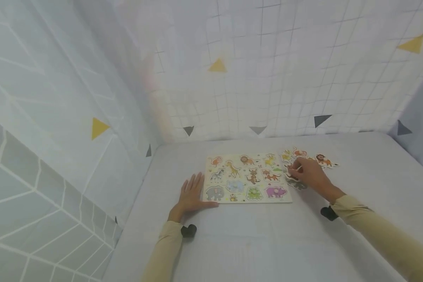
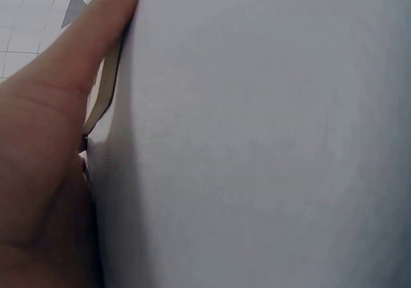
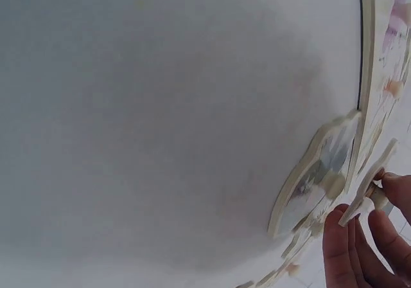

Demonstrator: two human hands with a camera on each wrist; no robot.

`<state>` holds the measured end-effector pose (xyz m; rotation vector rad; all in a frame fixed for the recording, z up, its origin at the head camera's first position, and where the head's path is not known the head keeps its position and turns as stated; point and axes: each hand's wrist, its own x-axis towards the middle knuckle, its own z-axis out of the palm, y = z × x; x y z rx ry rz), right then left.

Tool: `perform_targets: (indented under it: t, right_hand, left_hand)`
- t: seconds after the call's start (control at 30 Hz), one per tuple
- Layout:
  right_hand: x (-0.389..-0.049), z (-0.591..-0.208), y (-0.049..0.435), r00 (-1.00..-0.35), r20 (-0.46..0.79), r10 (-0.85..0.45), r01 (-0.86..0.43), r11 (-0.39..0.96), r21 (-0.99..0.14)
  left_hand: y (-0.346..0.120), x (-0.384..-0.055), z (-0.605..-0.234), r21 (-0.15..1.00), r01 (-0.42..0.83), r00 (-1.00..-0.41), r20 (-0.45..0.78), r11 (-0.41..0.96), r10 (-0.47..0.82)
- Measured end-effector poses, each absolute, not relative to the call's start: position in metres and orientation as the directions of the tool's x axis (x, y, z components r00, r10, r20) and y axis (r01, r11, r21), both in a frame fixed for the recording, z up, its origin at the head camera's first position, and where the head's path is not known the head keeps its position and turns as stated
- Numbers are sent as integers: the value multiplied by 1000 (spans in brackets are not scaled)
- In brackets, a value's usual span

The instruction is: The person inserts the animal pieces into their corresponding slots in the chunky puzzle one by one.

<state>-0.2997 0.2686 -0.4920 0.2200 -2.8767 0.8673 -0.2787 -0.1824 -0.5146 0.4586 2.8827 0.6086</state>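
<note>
A wooden animal puzzle board [image 1: 243, 183] lies flat on the white-covered table. My left hand [image 1: 190, 196] lies with straight fingers along the board's left edge, its thumb across the near left corner; the left wrist view shows this thumb [image 2: 70, 56] beside the board's edge. At the board's right side my right hand [image 1: 311, 176] pinches a knobbed puzzle piece [image 3: 367, 188] between thumb and fingers. The held piece is tilted and seen nearly edge-on in the right wrist view, so its picture is hidden. Just below it a grey animal piece [image 1: 297, 185] lies against the board's right edge.
Loose pieces lie right of the board: a lion piece [image 1: 325, 160], an orange monkey-like piece [image 1: 299, 152] and a yellow piece [image 1: 286, 155], close together and partly behind my right hand. Patterned cloth [image 1: 232, 102] hangs behind the table and on its left.
</note>
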Motion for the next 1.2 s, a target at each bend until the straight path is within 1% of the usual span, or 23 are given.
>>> perform_targets:
  t: [0.3,0.43,0.67,0.93,1.07,1.2]
  right_hand:
    - [-305,-489,249,-943,299,-149,-290,811,-508]
    - [-308,-489,240,-945,288,-156,-293,793,-533]
    - [-308,-488,223,-959,233,-161,-272,749,-604]
    - [-311,-490,207,-949,264,-171,-300,750,-589]
    - [-310,-488,202,-942,298,-153,-305,761,-573]
    - [-311,-486,195,-935,323,-147,-322,734,-598]
  left_hand:
    - [-180,-277,-512,399,247,-947,-93,883,308]
    - [-179,-276,-510,415,249,-945,-93,875,313]
    - [-178,-276,-512,384,247,-946,-105,890,308]
    - [-176,-278,-515,377,246,-946,-105,893,305]
    - [-176,-278,-516,381,245,-945,-112,892,307]
    - [-178,-280,-517,369,251,-943,-115,895,312]
